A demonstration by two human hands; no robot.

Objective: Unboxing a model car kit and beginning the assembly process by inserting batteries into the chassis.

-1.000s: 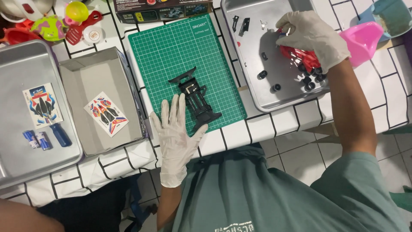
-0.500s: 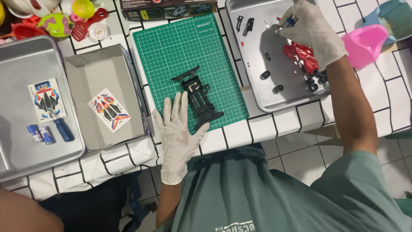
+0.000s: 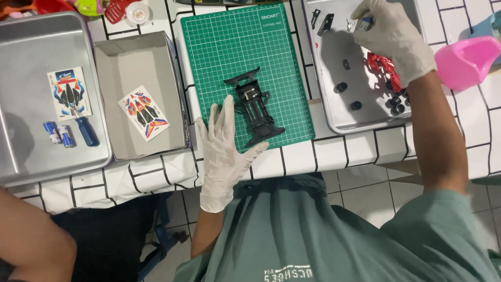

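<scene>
Right hand (image 3: pixel 389 34) over metal tray (image 3: pixel 334 112) of black wheels (image 3: pixel 394 104), red body (image 3: pixel 383 68)

Both hands wear thin white latex-like gloves, matt, slightly wrinkled: left hand (image 3: pixel 225 143), right hand (image 3: pixel 389 34). Black chassis (image 3: pixel 254 106): moulded plastic, dull sheen. Cutting mat (image 3: pixel 229 47): green, matt, rubbery-looking, printed grid. Right tray (image 3: pixel 334 99) and left tray (image 3: pixel 31 156): brushed metal, soft reflections. Grey box (image 3: pixel 141 62): matt cardboard. Sticker sheets (image 3: pixel 143 112): glossy paper. Pink cup (image 3: pixel 464 60): smooth plastic. Table cover (image 3: pixel 292 159): white, creased, cloth-like, at the near edge.
</scene>
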